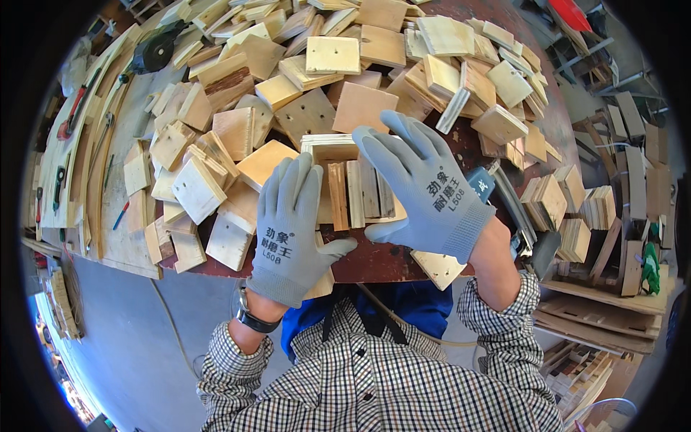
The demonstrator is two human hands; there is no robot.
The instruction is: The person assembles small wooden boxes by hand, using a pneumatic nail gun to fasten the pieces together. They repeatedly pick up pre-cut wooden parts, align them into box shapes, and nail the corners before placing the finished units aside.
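In front of me on the dark red table stands a small open plywood box [327, 139], with several upright wooden pieces [355, 193] set side by side inside it. My left hand [288, 223], in a grey glove, lies at the box's left side, fingers stretched forward and thumb pointing right. My right hand [425, 183], gloved the same way, is at the box's right side with its fingers raised and thumb spread. Neither hand is closed round anything; whether they touch the box cannot be made out.
A large heap of loose plywood blocks [332, 55] covers the table beyond the box. Beside my right wrist lies a teal and silver tool [512, 209], perhaps a nail gun. Red-handled tools [66, 129] lie at far left. Stacked blocks [543, 203] stand at the right.
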